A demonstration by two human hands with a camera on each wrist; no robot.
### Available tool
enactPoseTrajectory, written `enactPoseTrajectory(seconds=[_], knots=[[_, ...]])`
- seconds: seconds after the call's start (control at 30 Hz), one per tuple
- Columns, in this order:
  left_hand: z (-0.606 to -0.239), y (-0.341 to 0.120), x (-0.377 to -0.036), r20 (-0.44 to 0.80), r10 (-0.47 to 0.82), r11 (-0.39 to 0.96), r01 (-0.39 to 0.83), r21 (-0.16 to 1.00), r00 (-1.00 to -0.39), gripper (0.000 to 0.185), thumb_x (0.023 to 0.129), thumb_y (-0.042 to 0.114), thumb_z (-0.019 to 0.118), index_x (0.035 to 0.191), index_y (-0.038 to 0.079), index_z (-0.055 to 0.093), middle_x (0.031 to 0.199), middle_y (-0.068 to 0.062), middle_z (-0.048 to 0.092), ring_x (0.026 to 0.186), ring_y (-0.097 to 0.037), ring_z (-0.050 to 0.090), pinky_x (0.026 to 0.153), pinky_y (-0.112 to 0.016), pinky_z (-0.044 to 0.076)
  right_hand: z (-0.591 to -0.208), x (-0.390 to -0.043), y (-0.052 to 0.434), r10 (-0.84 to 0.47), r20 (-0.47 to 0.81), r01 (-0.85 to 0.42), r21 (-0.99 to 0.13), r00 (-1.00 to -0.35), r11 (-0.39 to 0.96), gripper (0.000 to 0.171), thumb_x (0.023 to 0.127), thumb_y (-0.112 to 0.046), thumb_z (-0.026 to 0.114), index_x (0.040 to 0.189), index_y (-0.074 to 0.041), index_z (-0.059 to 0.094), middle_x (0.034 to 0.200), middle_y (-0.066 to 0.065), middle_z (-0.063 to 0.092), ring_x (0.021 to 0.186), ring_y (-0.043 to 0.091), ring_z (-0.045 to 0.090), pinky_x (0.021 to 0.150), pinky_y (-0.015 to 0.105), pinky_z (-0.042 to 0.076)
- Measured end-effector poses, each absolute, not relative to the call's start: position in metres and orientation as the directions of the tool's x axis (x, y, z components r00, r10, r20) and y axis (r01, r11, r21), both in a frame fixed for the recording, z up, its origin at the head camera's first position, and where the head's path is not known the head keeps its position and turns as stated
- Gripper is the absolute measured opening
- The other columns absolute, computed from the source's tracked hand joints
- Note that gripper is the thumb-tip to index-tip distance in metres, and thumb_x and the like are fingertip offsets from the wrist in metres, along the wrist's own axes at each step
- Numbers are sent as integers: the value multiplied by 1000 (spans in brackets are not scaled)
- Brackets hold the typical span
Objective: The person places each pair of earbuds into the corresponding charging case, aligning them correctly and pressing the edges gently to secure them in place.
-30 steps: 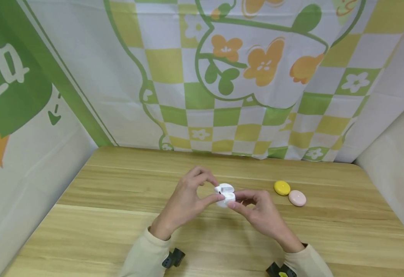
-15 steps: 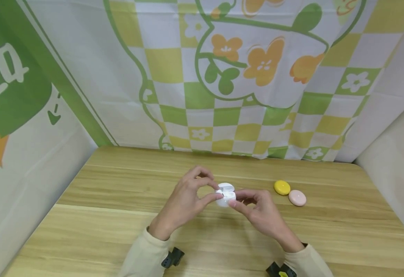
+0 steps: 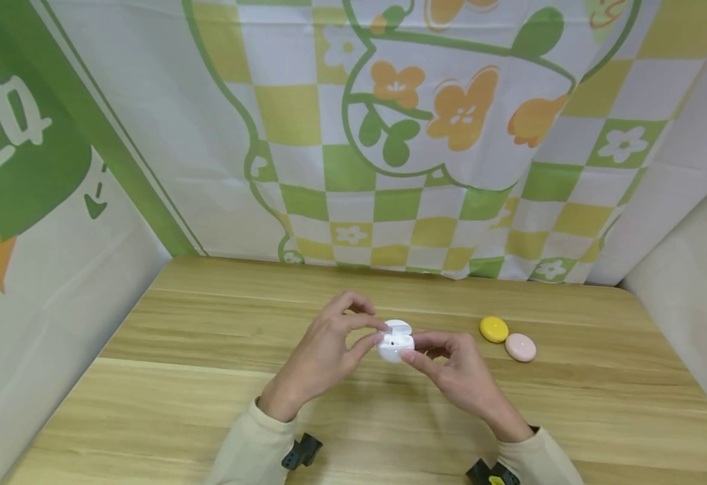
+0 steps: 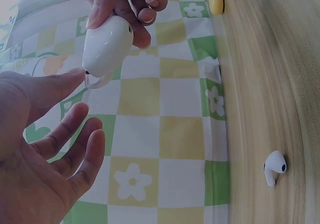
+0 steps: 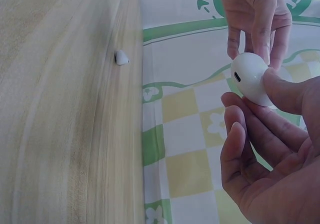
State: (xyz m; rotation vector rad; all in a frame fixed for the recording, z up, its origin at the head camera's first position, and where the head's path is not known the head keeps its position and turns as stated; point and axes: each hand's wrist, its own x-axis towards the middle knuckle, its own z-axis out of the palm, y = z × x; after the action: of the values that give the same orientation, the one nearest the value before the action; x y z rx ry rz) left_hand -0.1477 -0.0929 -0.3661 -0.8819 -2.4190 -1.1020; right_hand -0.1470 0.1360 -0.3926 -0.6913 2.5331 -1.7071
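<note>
A small white earbud case (image 3: 396,353) with its lid (image 3: 399,328) raised is held above the table. My right hand (image 3: 452,370) grips its right side between thumb and fingers. In the case lies a white earbud (image 3: 392,341) with a dark spot on it. My left hand (image 3: 325,347) touches the case's left edge, thumb and index fingertips right at the earbud, other fingers loosely bent. The left wrist view shows the left thumb against the case's end. A second white earbud (image 4: 275,166) lies on the table; the head view does not show it.
A yellow round piece (image 3: 494,329) and a pink round piece (image 3: 520,347) sit side by side on the wooden table (image 3: 207,404), to the right of my right hand. Behind the table hangs a checked, flowered cloth (image 3: 438,222). Pale cloth walls stand at both sides.
The earbud between my left thumb and index finger has gone down into the case. The left thumb has drawn back slightly left, uncovering the dark spot. My right hand keeps holding the case.
</note>
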Motion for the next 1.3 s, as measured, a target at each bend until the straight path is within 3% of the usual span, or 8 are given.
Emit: enactPoseTrajectory(seconds=[0.47, 0.83, 1.03, 1.3], knots=[[-370, -110, -155, 483, 367, 505, 606, 614, -795, 24, 89, 12, 80, 112, 8, 74, 116, -5, 60, 105, -22, 60, 88, -44, 54, -393, -148, 138, -332, 242, -349, -883, -912, 315, 17, 92, -12, 76, 106, -2, 77, 97, 4, 76, 83, 15, 68, 74, 31, 56], [-390, -126, -166, 206, 340, 708, 394, 586, -918, 26, 90, 7, 77, 116, 5, 73, 117, -6, 61, 111, -29, 57, 92, -47, 52, -393, -149, 139, -316, 233, -339, -877, -920, 339, 16, 91, -11, 78, 105, -5, 77, 96, 2, 77, 80, 15, 68, 72, 31, 56], [-404, -129, -170, 100, 371, 772, 366, 519, -923, 26, 91, 3, 75, 116, 6, 73, 119, -8, 61, 109, -29, 57, 90, -45, 51, -393, -149, 139, -316, 218, -327, -877, -923, 351, 15, 90, -12, 78, 104, -7, 78, 95, 1, 76, 80, 15, 68, 71, 31, 56], [-416, -128, -172, 37, 372, 814, 345, 468, -928, 20, 85, 8, 81, 104, 10, 76, 113, -8, 62, 107, -33, 56, 95, -52, 47, -394, -149, 139, -331, 218, -334, -874, -918, 353, 14, 91, -12, 78, 104, -7, 78, 96, 0, 76, 79, 15, 68, 70, 32, 57]])
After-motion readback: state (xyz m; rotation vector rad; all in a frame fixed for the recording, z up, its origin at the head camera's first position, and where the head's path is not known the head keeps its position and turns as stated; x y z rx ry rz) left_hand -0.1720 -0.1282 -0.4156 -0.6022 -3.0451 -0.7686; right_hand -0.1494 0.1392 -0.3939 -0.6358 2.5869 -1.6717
